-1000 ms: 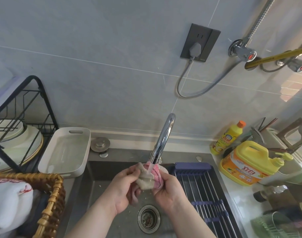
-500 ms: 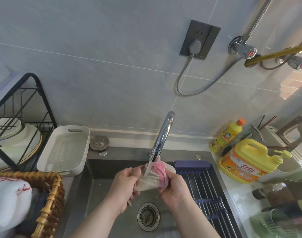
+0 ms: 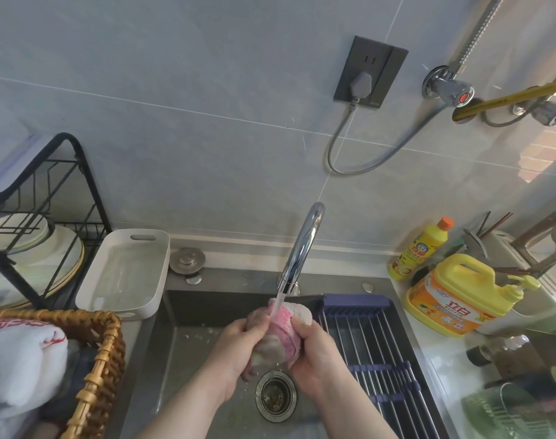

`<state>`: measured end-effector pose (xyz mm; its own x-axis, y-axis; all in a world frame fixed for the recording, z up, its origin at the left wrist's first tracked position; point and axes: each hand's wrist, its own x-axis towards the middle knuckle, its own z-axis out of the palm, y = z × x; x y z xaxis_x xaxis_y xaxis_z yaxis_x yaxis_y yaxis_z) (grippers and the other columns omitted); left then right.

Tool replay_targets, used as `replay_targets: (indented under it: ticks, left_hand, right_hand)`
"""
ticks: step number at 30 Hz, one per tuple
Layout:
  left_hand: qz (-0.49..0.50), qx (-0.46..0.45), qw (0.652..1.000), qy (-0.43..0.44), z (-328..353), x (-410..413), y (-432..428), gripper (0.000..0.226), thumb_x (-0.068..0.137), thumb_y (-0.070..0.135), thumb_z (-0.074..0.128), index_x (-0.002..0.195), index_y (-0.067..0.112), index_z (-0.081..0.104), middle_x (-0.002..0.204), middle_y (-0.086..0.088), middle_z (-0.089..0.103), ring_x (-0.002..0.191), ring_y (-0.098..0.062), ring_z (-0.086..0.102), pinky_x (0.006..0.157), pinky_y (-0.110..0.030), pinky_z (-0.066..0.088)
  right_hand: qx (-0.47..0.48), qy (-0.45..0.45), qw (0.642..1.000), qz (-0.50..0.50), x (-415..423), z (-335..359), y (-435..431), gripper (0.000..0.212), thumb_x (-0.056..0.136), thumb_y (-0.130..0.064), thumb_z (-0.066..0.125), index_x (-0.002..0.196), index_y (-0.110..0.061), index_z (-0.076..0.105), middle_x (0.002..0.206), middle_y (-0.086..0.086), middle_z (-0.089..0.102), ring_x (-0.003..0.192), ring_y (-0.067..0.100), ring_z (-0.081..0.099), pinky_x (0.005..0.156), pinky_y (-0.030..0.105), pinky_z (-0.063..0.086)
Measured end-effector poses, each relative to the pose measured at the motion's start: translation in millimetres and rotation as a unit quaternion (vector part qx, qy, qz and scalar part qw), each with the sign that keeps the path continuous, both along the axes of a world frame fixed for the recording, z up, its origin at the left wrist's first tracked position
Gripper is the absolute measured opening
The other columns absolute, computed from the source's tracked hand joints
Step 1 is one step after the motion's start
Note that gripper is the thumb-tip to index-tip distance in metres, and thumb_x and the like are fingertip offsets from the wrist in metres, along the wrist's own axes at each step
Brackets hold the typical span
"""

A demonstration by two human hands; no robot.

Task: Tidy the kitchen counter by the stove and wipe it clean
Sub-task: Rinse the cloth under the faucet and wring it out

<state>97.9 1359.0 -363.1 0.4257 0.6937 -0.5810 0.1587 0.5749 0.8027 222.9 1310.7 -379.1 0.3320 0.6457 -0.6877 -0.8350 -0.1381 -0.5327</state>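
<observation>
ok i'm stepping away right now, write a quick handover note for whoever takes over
Hands: the left hand grips the grey end of the cloth; the right hand grips its pink and white end. Both hold it over the sink.
Things: the faucet is running, and the stream lands on the cloth, above the drain.
Done: the cloth is being wetted under the tap.
Left: wring it out, shut off the faucet, then tidy and wipe the counter by the stove, which is out of view here.
</observation>
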Motion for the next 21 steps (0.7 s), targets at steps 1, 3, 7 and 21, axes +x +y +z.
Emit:
replay_targets:
  ticks: [1,3,7,21]
  left_hand:
    - [0.017,0.012,1.0,0.008,-1,0,0,0.029,0.094,0.048,0.051,0.099,0.026,0.069,0.066,0.003,0.071,0.048,-0.012,0.062,0.046,-0.021,0.041]
    - [0.041,0.025,0.999,0.019,-2,-1,3,0.029,0.102,0.04,0.041,0.095,0.032,0.067,0.086,0.0,0.074,0.069,-0.019,0.07,0.055,-0.028,0.05]
    - [0.078,-0.019,0.992,-0.093,-6,-4,2,0.013,0.1,0.007,0.047,0.101,0.008,0.06,0.088,-0.014,0.072,0.069,-0.026,0.068,0.055,-0.034,0.052]
    - [-0.005,-0.01,1.0,0.028,-12,-1,14,0.029,0.085,0.032,0.072,0.103,0.013,0.06,0.093,-0.011,0.073,0.081,-0.031,0.072,0.063,-0.043,0.058]
  right_hand:
    - [-0.001,-0.006,1.0,0.002,-1,0,-1,0.05,0.086,-0.002,0.054,0.134,0.001,0.043,0.123,0.036,0.058,0.111,0.048,0.059,0.1,0.064,0.042]
    - [0.013,-0.01,1.0,0.016,0,-1,-4,0.036,0.094,0.001,0.045,0.131,-0.001,0.047,0.12,0.033,0.061,0.106,0.048,0.063,0.09,0.061,0.051]
    - [0.032,0.009,0.998,0.046,3,1,-13,0.038,0.091,0.01,0.041,0.125,-0.003,0.049,0.117,0.031,0.064,0.083,0.041,0.068,0.07,0.052,0.058]
    - [0.039,-0.02,0.996,0.079,-1,0,-21,0.039,0.084,0.002,0.058,0.123,-0.002,0.056,0.114,0.027,0.067,0.104,0.046,0.066,0.088,0.066,0.05]
